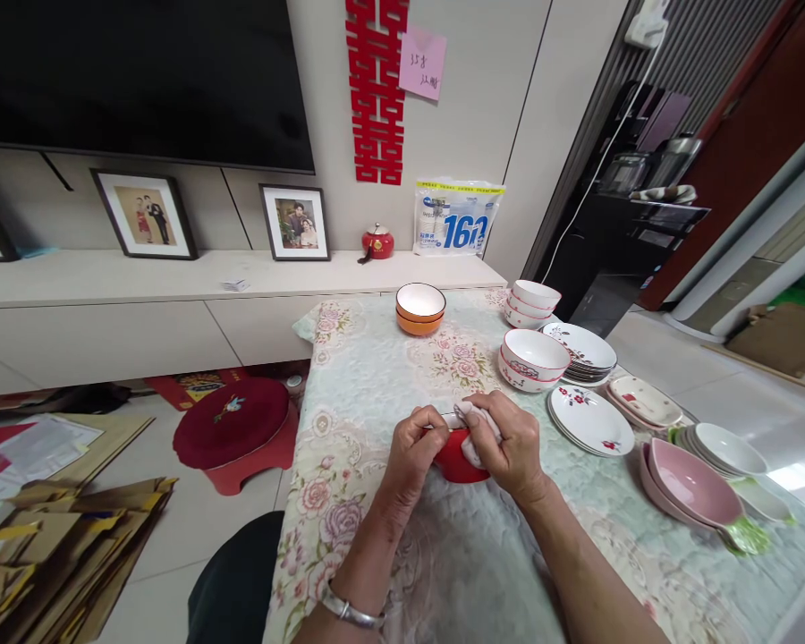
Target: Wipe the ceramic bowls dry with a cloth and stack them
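Observation:
A red bowl is held between both hands, just above the near part of the cloth-covered table. My left hand grips its left rim, thumb and fingers pinched together. With my right hand I press a white cloth over the bowl's right rim and side. Most of the bowl's inside is hidden by the hands. Beyond it stands a stack of orange bowls. Patterned white bowls are stacked to the right, beside a stack of flowered white plates.
More plates, bowls, square dishes and pink leaf-shaped bowls line the table's right side. A red stool and flattened cardboard are on the floor at left. A white cabinet runs behind the table.

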`<state>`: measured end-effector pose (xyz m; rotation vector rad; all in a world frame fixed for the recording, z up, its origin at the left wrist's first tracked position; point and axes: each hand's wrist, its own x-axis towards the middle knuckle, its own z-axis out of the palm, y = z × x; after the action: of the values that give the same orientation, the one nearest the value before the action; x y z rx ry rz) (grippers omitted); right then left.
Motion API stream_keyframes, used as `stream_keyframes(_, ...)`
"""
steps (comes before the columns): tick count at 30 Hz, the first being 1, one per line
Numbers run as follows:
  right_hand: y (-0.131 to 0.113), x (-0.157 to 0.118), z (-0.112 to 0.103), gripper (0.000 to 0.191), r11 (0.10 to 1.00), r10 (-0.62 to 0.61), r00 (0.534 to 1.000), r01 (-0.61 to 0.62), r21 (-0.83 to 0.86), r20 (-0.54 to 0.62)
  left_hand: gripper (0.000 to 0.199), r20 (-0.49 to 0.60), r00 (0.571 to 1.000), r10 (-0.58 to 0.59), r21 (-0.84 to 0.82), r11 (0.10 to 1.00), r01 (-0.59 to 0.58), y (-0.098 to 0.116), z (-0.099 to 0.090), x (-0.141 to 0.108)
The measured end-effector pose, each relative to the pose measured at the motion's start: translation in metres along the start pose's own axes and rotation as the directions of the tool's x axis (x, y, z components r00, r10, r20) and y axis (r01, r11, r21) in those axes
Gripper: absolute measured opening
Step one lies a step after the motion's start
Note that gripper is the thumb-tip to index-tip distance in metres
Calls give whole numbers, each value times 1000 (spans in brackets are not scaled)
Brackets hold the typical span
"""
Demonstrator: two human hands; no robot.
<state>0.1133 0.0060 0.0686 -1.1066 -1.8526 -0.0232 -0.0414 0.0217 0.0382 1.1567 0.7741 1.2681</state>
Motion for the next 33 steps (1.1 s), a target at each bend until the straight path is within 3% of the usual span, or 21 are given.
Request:
stream_keyframes(16, 0, 1, 0, 15, 1000, 0, 1000, 0, 21, -8, 25, 3, 1000, 28, 121, 992, -28, 0, 0, 0)
stream_keyframes(25, 7, 2, -1, 17, 997, 54, 998, -52, 48, -33, 13, 55, 997, 54, 95, 994, -60, -5, -1, 0)
stream_keyframes(30, 13, 1, 2, 20, 989, 149, 982, -145, 42, -119, 12, 74, 997, -17, 65, 998, 12, -3, 1, -2)
stream_keyframes(33, 2, 2, 8, 20, 995, 84, 989, -90, -40, -124, 12, 37, 999, -35, -38, 999, 37, -5, 3, -1)
